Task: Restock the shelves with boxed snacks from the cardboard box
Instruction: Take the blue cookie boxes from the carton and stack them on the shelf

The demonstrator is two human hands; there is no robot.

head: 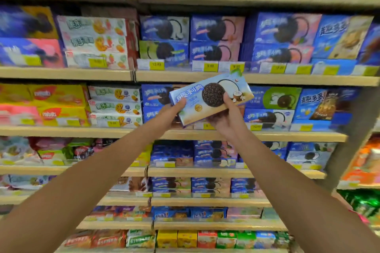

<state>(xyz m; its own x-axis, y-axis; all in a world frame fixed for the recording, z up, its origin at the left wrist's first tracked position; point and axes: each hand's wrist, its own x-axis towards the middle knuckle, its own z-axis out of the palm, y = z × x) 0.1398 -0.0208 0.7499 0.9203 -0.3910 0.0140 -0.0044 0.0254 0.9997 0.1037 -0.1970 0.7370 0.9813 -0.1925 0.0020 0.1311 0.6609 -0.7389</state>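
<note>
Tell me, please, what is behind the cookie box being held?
Behind the cookie box, held by the left hand and right hand, blue boxes stand on a shelf; the spot directly behind is covered.

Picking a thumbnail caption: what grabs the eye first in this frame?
A pale blue cookie box, tilted, at centre frame, gripped by the left hand at its left end and the right hand from below. Behind it, shelves packed with stacked blue boxes, yellow price tags along the edges.

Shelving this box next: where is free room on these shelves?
Likeliest: the gap behind the light blue coconut cookie box, between the dark blue cookie boxes on its left and the blue-and-green box on its right, mostly hidden. Wooden shelves elsewhere look packed.
</note>
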